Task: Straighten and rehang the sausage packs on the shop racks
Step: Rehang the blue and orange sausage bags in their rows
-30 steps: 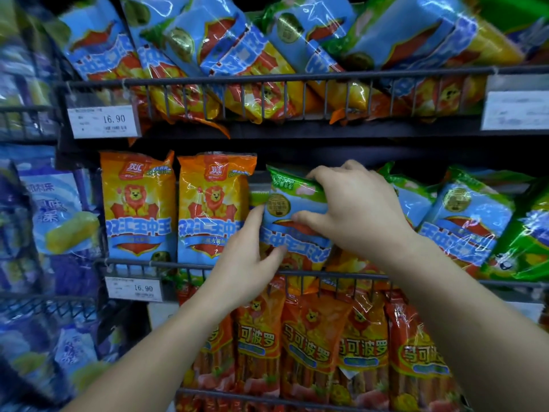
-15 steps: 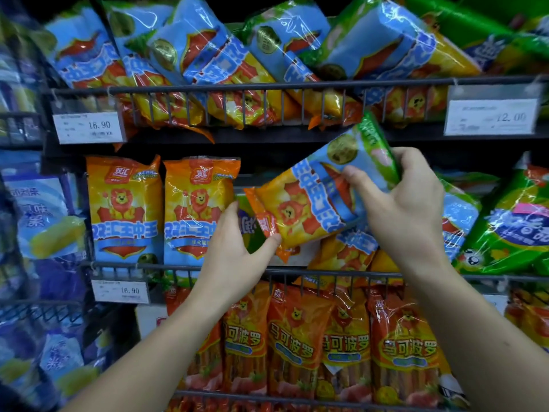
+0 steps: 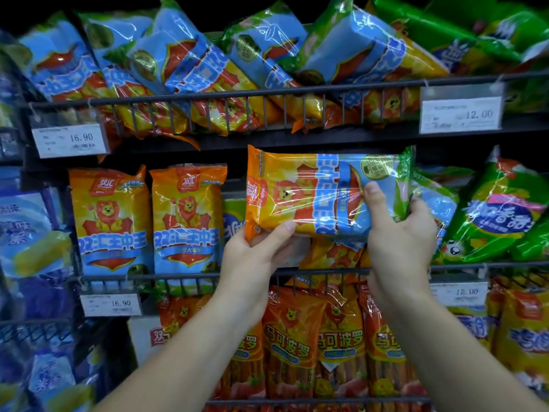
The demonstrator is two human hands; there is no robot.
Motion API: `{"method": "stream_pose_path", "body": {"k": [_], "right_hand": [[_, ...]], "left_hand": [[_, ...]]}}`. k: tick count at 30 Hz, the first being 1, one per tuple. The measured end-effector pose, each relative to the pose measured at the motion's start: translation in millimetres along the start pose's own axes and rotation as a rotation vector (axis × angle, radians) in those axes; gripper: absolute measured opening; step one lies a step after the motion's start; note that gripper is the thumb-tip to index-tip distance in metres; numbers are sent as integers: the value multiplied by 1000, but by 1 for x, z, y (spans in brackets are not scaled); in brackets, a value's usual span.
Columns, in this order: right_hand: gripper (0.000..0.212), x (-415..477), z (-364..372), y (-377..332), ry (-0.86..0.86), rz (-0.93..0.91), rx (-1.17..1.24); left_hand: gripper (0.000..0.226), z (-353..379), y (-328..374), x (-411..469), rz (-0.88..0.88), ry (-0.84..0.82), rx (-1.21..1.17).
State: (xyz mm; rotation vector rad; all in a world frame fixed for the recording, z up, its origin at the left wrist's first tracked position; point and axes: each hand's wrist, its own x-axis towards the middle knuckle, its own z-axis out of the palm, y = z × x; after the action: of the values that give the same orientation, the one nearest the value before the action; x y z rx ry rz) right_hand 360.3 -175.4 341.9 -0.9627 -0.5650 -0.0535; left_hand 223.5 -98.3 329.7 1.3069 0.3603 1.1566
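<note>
**Sausage pack held before the middle rack.** A sausage pack (image 3: 312, 200) is shown lying sideways in mid-air in front of the middle rack (image 3: 178, 277). It is clear of the wire rail and just below the upper shelf (image 3: 297, 138), with its orange end to the left and its blue-and-green end to the right. The left grip (image 3: 252, 251) is closed on the lower left corner, the thumb laid across the front film and the fingers hidden behind the pack. The right grip (image 3: 399, 242) is closed on the right end, the thumb pressed on the blue panel and the fingers wrapped round the green edge. To the left, an upright pack (image 3: 187, 218) of like design is seen standing behind the rail, which suggests the intended pose. The film is glossy and creased, so a slippery surface is to be expected. The contents are judged to give moderate weight and some stiffness along the sausages, though the pack is likely to flex across them. A hold at both ends, as shown, is judged sound for turning the pack upright. The thin sealed margins are better avoided, since they may crumple. No hanging hole or hook can be made out.
</note>
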Motion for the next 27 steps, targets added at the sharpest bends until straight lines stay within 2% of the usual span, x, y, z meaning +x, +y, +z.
{"method": "stream_pose_path", "body": {"k": [3, 8, 14, 18, 21, 27], "right_hand": [[43, -6, 2, 2, 7, 61, 39], [31, -15, 0, 1, -79, 146, 30], [23, -22, -2, -3, -208, 176, -27], [34, -25, 0, -9, -274, 178, -18], [31, -29, 0, -9, -336, 172, -72], [50, -29, -1, -9, -481, 146, -282]], "left_hand": [[53, 3, 1, 3, -57, 51, -182], [46, 0, 5, 10, -95, 57, -304], [38, -11, 23, 27, -28, 68, -310], [21, -22, 31, 29, 20, 52, -226], [10, -31, 35, 29, 30, 43, -201], [25, -46, 37, 27, 81, 23, -132]]}}
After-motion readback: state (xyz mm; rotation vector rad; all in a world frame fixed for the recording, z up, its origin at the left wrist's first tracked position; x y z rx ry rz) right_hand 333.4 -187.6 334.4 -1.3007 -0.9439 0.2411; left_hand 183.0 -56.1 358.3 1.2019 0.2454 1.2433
